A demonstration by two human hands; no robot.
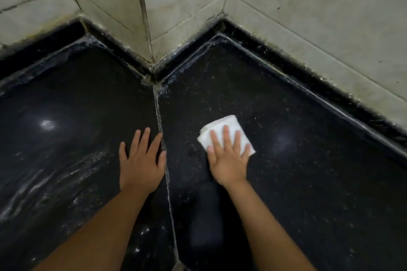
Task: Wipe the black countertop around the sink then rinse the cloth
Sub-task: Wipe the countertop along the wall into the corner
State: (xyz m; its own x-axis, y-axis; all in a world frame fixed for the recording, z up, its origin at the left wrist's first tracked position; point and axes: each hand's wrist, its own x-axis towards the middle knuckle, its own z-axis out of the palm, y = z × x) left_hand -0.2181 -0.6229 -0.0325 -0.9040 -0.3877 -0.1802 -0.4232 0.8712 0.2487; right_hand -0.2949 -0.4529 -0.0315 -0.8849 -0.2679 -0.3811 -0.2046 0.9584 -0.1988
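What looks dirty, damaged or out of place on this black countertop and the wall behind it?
Whitish streaks smear the black countertop left of the left hand, and pale specks dot the slab around the folded white cloth under the right hand. The joint between slabs and the wall edge carry rough whitish residue; the wall tiles look stained.

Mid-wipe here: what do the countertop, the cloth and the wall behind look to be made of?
Countertop: looks like polished black stone, maybe granite; glossy light reflections, pale speckles, a grouted seam between slabs.
Cloth: white woven fabric, possibly cotton, folded in soft layers under the right hand.
Wall: pale glazed-looking tiles, stained, with dark grout lines.
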